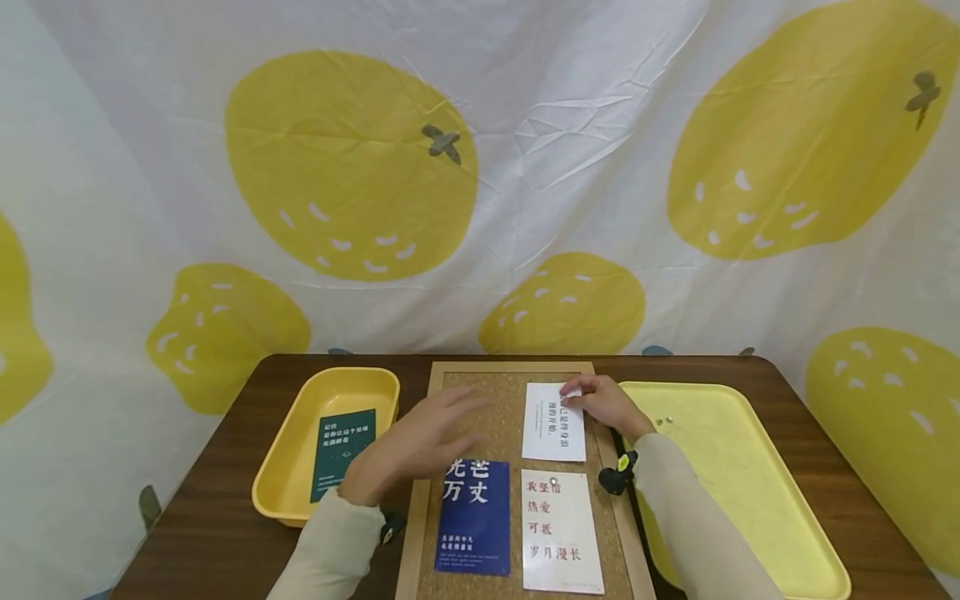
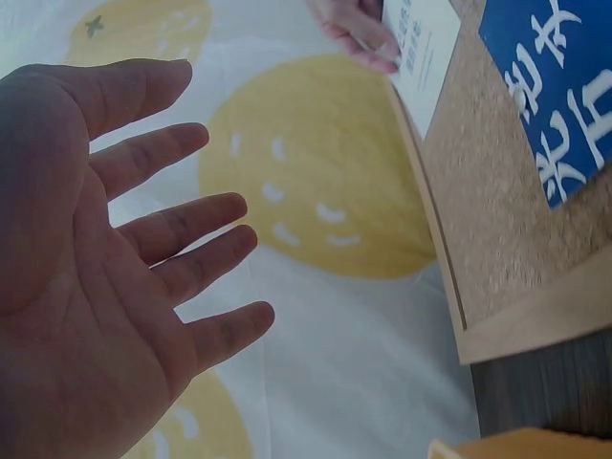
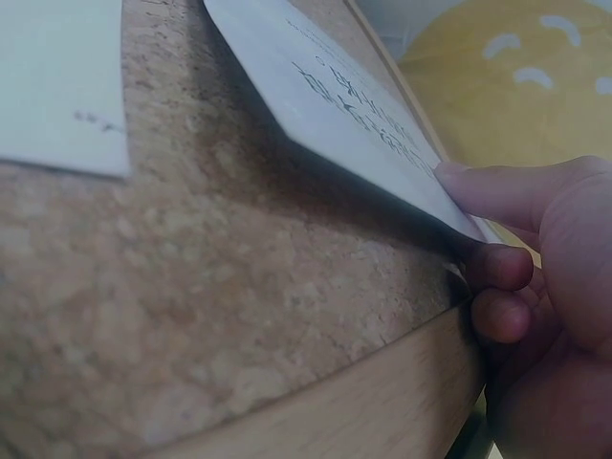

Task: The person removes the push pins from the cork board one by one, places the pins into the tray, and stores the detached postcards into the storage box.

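My right hand [image 1: 606, 403] pinches a white card [image 1: 546, 433] with dark printed characters by its right edge, thumb on top and fingers beneath. In the right wrist view the card [image 3: 335, 124] is tilted, its near edge lifted over the cork board [image 3: 220, 306]. My left hand [image 1: 420, 437] hovers over the board's left side with fingers spread and nothing in it, as its palm [image 2: 86, 316] shows in the left wrist view. Below the held card, a white card with red characters [image 1: 562, 533] lies on the board, with a pin near its top. Beside that is a blue card [image 1: 474, 525].
To the left stands a yellow basin [image 1: 281, 467] with a dark green card [image 1: 341, 450] inside. On the right lies a pale yellow tray [image 1: 750, 500] with a few small pins [image 1: 664, 421] near its top left corner. A lemon-print cloth [image 1: 525, 208] hangs behind the table.
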The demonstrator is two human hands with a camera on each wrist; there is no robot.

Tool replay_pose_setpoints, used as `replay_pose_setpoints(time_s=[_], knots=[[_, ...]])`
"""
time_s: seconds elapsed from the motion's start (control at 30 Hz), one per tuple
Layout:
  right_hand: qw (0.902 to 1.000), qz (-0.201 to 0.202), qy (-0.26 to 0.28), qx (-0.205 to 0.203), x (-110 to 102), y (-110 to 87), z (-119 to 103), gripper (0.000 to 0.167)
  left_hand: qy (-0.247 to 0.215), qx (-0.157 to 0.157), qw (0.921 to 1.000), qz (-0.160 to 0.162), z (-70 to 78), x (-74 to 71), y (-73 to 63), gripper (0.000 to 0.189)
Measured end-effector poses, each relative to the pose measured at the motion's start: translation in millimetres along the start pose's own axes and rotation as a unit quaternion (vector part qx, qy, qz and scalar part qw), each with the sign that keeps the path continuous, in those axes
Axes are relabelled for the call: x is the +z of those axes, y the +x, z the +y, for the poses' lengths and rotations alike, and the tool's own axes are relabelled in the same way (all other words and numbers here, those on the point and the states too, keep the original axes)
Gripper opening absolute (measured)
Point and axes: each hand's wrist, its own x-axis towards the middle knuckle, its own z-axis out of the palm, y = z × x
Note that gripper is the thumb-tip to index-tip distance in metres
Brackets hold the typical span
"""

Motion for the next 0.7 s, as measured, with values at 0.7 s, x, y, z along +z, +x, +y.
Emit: replay_pose_setpoints(time_s=[0.7], knots=[[0.9999, 0.0, 0.011, 0.002, -0.4, -0.5, -1.0, 0.017, 0.004, -0.07, 0.9966, 0.044, -45.6, -27.1, -55.4, 0.051]])
